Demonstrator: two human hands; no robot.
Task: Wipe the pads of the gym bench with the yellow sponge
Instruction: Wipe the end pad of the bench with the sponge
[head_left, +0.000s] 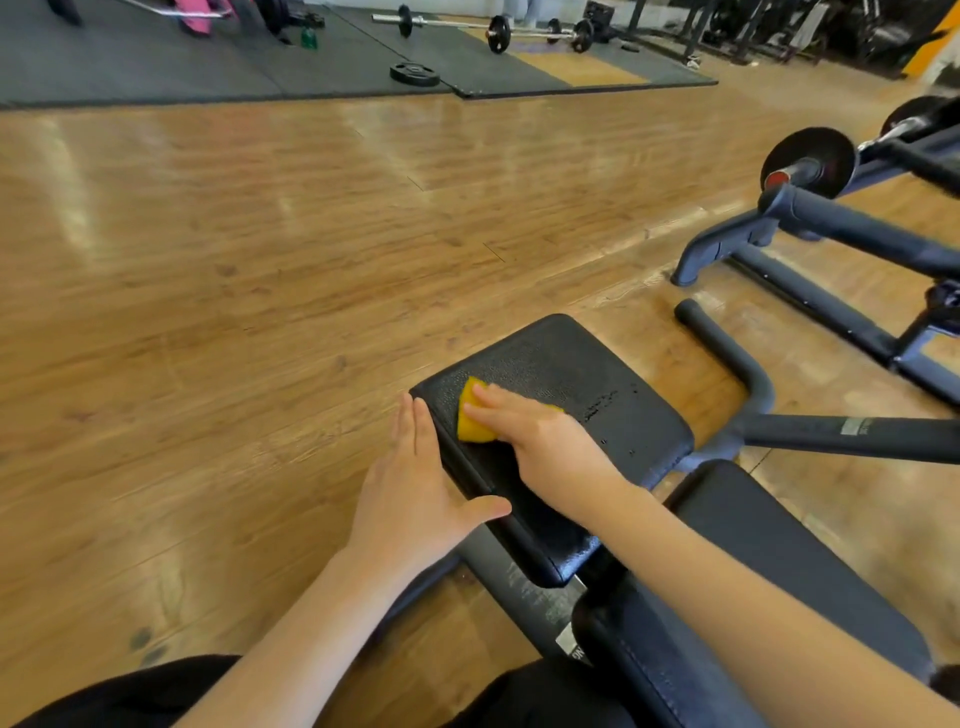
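Head view: right hand (540, 441) presses yellow sponge (471, 421) flat onto seat pad (571, 374); left hand (415, 493), fingers extended and grasping nothing, braces pad's left edge.

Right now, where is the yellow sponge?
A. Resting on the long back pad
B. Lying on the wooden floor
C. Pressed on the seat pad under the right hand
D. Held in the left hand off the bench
C: the right hand presses the yellow sponge flat on the seat pad, while the left hand rests against the pad's side edge.
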